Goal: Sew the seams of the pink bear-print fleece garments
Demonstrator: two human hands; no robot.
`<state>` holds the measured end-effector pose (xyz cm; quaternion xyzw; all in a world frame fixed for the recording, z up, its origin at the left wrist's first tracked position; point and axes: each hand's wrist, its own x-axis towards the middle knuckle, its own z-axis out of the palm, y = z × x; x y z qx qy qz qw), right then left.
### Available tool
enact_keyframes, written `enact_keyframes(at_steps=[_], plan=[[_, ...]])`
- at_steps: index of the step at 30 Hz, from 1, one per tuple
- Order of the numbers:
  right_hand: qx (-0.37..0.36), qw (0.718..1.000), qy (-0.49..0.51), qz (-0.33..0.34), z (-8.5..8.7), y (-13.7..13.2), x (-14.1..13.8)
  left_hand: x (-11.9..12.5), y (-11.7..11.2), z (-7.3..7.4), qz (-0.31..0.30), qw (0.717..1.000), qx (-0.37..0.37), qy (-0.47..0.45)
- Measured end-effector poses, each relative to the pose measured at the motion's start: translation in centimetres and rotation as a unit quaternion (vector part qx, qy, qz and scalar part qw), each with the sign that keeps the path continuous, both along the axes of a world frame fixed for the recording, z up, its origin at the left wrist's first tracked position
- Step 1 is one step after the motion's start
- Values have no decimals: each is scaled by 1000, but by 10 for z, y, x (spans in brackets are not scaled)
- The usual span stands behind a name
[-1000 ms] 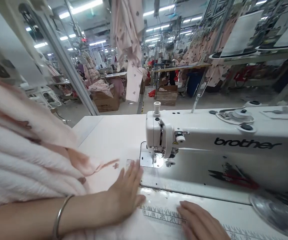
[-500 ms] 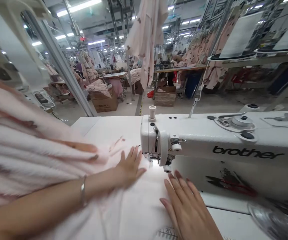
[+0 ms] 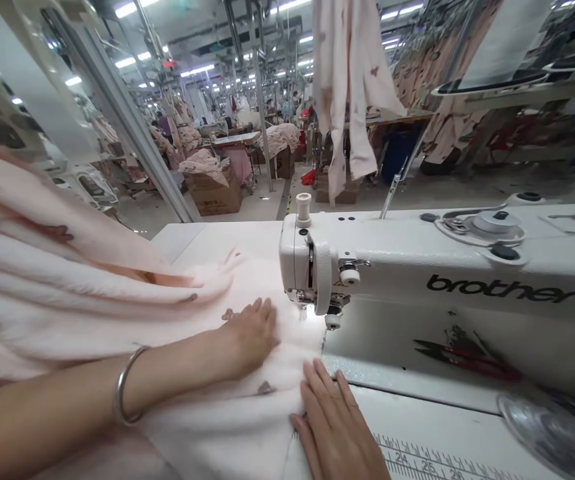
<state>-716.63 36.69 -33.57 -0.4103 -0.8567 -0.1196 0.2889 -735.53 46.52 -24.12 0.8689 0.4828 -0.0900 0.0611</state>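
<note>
A pale pink fleecy fabric (image 3: 67,280) with small dark motifs lies bunched over the left of the white sewing table and spreads under the needle of a white Brother sewing machine (image 3: 417,280). My left hand (image 3: 247,337), a metal bangle on its wrist, lies flat on the fabric just left of the presser foot (image 3: 312,310), fingers together and stretched out. My right hand (image 3: 334,423) rests flat on the fabric's edge in front of the needle, fingers extended.
A printed ruler strip (image 3: 437,460) runs along the table's front edge. Red-handled snips (image 3: 462,357) lie under the machine arm. A clear dish (image 3: 552,430) sits at the lower right. Behind are cardboard boxes (image 3: 214,193), hanging pink garments (image 3: 347,87) and other workstations.
The fabric has slid further right under the needle. My left hand drew back slightly and my right hand moved down and left onto the fabric's edge.
</note>
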Motion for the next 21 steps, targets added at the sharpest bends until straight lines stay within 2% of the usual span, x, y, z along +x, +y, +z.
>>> enact_keyframes(at_steps=[3,7,10,14,16,18,21], plan=[[3,999,20,-29,2,-6,-10,-5,-11,-13,-7,1000,-23,-14],[51,994,97,-6,-16,-22,-46,-3,3,-30,34,998,4,-51],[83,987,136,17,-26,-27,-52,2,15,-34,48,997,26,-61],[14,989,144,-25,-14,-25,-29,14,27,-31,70,996,24,-56],[-9,995,100,-25,-5,-24,-15,20,26,-26,89,994,24,-50],[-13,999,36,-14,1,-23,-5,21,16,-18,109,993,23,-40],[1,1000,-26,-6,6,-22,7,11,-8,-5,105,994,1,8]])
